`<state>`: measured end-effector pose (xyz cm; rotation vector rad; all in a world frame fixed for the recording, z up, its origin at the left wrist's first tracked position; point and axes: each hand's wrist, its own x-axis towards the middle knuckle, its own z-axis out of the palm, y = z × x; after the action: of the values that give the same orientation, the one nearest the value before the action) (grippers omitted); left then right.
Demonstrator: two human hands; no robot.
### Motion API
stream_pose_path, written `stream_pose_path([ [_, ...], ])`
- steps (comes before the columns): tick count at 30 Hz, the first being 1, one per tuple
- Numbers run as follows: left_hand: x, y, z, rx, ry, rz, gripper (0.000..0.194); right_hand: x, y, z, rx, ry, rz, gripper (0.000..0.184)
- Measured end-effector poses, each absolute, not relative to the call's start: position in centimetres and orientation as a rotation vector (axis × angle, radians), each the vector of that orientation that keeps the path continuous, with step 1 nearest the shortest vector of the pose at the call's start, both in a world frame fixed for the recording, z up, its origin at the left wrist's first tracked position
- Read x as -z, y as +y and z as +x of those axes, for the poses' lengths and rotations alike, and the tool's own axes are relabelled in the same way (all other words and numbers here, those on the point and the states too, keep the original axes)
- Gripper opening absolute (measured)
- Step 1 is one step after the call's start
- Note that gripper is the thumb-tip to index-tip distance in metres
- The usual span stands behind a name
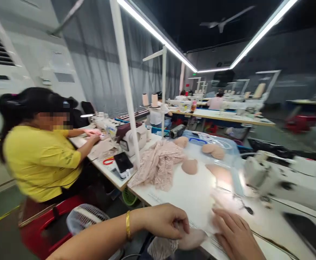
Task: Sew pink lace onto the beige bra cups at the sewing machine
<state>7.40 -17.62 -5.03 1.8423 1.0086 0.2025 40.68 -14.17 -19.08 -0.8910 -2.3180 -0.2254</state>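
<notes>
My left hand [169,221], a gold band on its wrist, is closed at the table's front edge. Its fingers pinch a beige bra cup [192,239], and gathered pale lace fabric [162,248] hangs below. To the right, my right hand [235,233] lies with outstretched fingers at the edge of a blurred, brightly lit patch of pale material. The sewing machine [277,177] stands just beyond it. More beige cups [189,167] lie on the white table [182,193], beside a heap of pink-beige lace [160,162].
A dark phone [306,231] lies at the right, near small black-handled snips [247,209]. A clear plastic bag [233,159] sits behind the cups. At left, a co-worker in a yellow top [41,159] sits at another machine; a fan [86,218] stands below. A white pole [125,83] rises between the tables.
</notes>
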Motion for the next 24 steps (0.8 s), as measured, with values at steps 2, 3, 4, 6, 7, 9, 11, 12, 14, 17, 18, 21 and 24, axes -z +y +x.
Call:
stream_pose_path([
  [2, 3.9, -17.9, 9.4, -0.257, 1.010, 1.987, 0.031, 17.5, -13.8, 42.1, 0.135, -2.260, -1.115, 0.027],
  [3, 3.5, -17.9, 10.3, -0.282, 0.987, 2.031, 0.033, 16.8, -13.6, 42.6, 0.128, -2.220, -1.206, 0.026],
  [4, 3.2, -17.9, 11.1, -0.305, 0.963, 2.065, 0.034, 16.2, -13.5, 42.9, 0.131, -2.188, -1.270, 0.028],
  [6, 3.1, -17.6, 12.5, -0.335, 0.923, 2.115, 0.032, 15.1, -13.1, 42.8, 0.116, -2.157, -1.337, 0.035],
  [7, 3.2, -17.5, 13.1, -0.349, 0.909, 2.132, 0.030, 14.6, -12.9, 42.3, 0.095, -2.167, -1.336, 0.039],
  [9, 3.3, -17.2, 13.7, -0.345, 0.891, 2.113, 0.030, 13.6, -12.6, 40.9, 0.037, -2.213, -1.278, 0.051],
  [11, 3.3, -17.1, 13.1, -0.287, 0.912, 2.015, 0.035, 13.0, -12.7, 39.0, -0.019, -2.274, -1.175, 0.059],
  [12, 3.3, -17.1, 12.3, -0.239, 0.939, 1.948, 0.038, 12.9, -13.0, 38.1, -0.039, -2.302, -1.123, 0.059],
  [14, 3.0, -17.4, 9.7, -0.129, 1.011, 1.807, 0.041, 13.3, -14.2, 36.7, -0.051, -2.335, -1.044, 0.048],
  [17, 3.0, -18.4, 5.2, -0.120, 1.110, 1.673, 0.037, 14.9, -16.1, 36.9, -0.023, -2.320, -1.021, 0.027],
  [18, 3.1, -18.8, 4.1, -0.174, 1.131, 1.644, 0.034, 15.4, -16.2, 37.5, -0.021, -2.308, -1.025, 0.028],
  [21, 3.6, -19.3, 3.5, -0.332, 1.177, 1.608, 0.024, 16.2, -14.9, 40.3, 0.002, -2.258, -1.103, 0.028],
  [24, 3.9, -18.5, 6.4, -0.319, 1.148, 1.632, 0.025, 15.8, -12.3, 42.7, 0.032, -2.202, -1.237, 0.023],
])
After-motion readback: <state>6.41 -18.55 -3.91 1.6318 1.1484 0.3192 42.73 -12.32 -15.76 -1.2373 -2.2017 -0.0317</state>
